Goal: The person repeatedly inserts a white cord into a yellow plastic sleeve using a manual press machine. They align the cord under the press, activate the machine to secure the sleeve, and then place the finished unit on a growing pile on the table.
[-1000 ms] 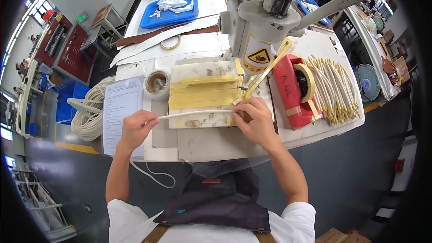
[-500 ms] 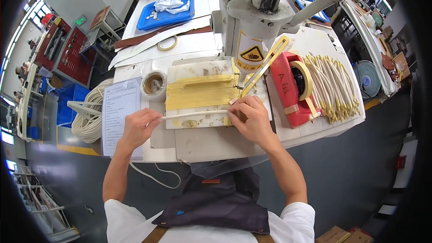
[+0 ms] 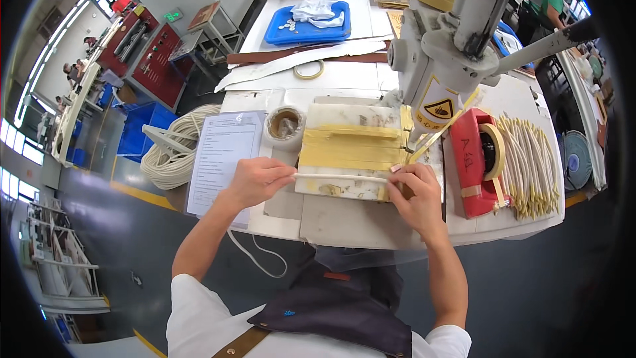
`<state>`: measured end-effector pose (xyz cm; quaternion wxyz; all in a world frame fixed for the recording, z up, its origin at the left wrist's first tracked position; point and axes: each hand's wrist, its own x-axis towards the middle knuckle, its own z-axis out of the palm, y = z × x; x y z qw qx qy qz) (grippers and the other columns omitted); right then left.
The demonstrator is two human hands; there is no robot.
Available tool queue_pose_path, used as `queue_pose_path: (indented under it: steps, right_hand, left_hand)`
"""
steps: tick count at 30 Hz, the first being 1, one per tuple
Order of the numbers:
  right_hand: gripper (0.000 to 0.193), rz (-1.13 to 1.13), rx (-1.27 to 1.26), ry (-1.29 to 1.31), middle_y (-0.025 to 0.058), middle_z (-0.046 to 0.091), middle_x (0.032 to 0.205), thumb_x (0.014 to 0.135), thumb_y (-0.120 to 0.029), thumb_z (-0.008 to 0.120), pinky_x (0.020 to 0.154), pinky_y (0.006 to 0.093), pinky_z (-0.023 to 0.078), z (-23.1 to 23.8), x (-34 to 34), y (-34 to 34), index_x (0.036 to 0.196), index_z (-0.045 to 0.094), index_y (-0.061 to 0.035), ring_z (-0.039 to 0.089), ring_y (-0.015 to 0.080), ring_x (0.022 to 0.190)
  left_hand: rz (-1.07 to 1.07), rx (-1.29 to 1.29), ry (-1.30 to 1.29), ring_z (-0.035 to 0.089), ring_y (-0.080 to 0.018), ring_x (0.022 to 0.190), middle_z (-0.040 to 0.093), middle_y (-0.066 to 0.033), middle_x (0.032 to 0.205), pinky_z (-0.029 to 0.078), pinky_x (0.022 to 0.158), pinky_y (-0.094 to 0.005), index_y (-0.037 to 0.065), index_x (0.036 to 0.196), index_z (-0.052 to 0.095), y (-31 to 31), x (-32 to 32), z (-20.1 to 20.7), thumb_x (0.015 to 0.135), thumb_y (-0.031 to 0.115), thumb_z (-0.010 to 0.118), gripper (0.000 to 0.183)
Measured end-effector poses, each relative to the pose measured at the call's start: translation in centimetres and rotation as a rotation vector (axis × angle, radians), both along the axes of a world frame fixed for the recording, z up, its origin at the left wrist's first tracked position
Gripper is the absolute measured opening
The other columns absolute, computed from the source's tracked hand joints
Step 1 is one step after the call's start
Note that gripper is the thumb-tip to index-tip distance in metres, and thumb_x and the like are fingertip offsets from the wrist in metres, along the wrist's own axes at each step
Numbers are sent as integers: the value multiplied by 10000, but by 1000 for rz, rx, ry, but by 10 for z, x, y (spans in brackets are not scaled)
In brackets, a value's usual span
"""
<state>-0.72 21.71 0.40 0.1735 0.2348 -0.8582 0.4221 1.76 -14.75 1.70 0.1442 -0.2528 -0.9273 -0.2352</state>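
A short length of white cord [image 3: 341, 177] is stretched straight across the near part of a white block [image 3: 358, 115], which has yellow tape strips over its middle. My left hand [image 3: 260, 181] pinches the cord's left end. At its right end, my right hand [image 3: 419, 195] grips the cord between thumb and fingers, close to the block's right edge. Just beyond that hand stands a grey lever press [image 3: 445, 50] with a yellow warning label. A red tape dispenser [image 3: 472, 159] sits to the right, beside a bundle of white cords with yellow tips [image 3: 527, 166].
Left of the block are a wide tape roll [image 3: 283, 127], a printed sheet [image 3: 228, 152] and a coil of white cord [image 3: 173, 149]. Farther back lie a narrow tape ring [image 3: 309, 69] and a blue tray [image 3: 308, 23]. The press lever [image 3: 550, 45] reaches out rightward.
The whole view has shifted, so the table's things appear farther right. Both hands still hold the cord stretched over the block, with little visible movement relative to it.
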Motion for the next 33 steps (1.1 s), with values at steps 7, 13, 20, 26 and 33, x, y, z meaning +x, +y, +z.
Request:
queue_pose_path:
  steps: [7,13,20,26,33]
  right_hand:
    - [120,-4,0,30,77,672,940,762,-52,778,783,393,527,2,-1,-2,867,721,-52,620,294,879]
    - [127,-12,4,57,75,672,942,757,-56,773,785,401,535,-3,-1,0,868,712,-64,624,297,883]
    - [256,-29,60,70,110,688,1095,807,-107,770,810,402,562,29,20,16,1048,725,-33,662,301,914]
    - [195,-462,43,-127,141,715,867,871,-132,726,571,326,528,116,30,130,996,757,14,672,185,626]
    - [320,-351,181,-831,91,612,551,801,-287,732,527,336,500,133,-5,176,842,780,27,647,149,563]
  left_hand:
    - [-1,-50,32,690,-231,696,741,-58,847,540,600,-346,74,903,773,5,1,3,814,108,799,99]
    - [-9,-106,22,676,-256,689,725,-69,836,528,597,-365,68,892,749,10,1,4,808,75,774,88]
    - [41,10,-33,671,-287,691,708,-73,808,521,611,-385,67,861,736,9,0,-6,818,80,754,48]
    - [148,446,-302,649,-197,656,691,-101,775,510,626,-368,-19,861,724,9,35,2,855,37,723,56]
    - [49,1207,-860,664,-203,657,705,-148,808,574,622,-323,-84,959,715,86,69,9,950,65,683,153]
